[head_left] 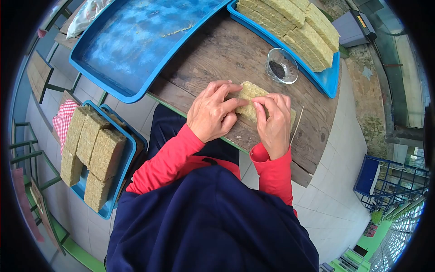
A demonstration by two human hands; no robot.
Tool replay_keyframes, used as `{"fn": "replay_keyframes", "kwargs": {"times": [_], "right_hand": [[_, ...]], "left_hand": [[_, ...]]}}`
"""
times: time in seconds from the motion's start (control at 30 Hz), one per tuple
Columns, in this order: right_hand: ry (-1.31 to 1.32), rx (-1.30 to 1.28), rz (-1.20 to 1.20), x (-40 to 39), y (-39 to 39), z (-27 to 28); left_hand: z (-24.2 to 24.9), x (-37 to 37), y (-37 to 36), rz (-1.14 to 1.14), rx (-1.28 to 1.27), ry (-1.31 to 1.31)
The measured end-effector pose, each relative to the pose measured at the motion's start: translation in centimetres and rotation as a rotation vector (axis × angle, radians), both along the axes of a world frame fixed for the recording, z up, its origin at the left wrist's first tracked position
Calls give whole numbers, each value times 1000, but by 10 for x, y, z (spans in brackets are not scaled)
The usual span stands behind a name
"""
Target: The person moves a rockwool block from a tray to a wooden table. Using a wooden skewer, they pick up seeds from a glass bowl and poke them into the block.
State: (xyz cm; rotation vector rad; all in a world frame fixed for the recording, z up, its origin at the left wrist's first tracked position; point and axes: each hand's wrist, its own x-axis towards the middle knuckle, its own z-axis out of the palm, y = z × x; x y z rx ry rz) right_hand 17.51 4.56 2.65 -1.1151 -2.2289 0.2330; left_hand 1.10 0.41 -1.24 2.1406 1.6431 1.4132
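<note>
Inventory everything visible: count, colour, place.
Table: one, brown, beneath hands
Slab: one, yellowish, under hands
Bowl: one, clear, on table
Grains: many, dark, in bowl
Stick: one, pale, near slab
Large tray: one, blue, upper left
Slab tray: one, blue, upper right
Stacked slabs: several, yellowish, upper right
Block tray: one or more, blue, left
Blocks: several, yellowish, left
Checked cloth: one, red-white, left
Bag: one, white, upper left
Box: one, grey, upper right
Rack: one, blue, right
Floor: one, whitish, below
Garment: one, navy, bottom
Sleeves: two, red, wrists
Left hand: one, at slab
Right hand: one, at slab

Bright, soft light, whitish sheen on blue tray point(131, 47), bowed edges, black corners
</note>
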Motion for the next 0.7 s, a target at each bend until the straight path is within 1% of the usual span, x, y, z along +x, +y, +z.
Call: {"fn": "replay_keyframes", "kwargs": {"times": [0.07, 0.13, 0.47, 0.7], "right_hand": [[3, -8, 4, 1, 0, 0], [10, -9, 2, 1, -1, 0], [52, 0, -13, 3, -1, 2], [8, -4, -63, 21, -12, 9]], "left_hand": [[0, 0, -1, -16, -1, 35], [0, 0, -1, -14, -13, -10], [0, 0, 0, 8, 19, -17], [3, 0, -1, -4, 3, -12]]}}
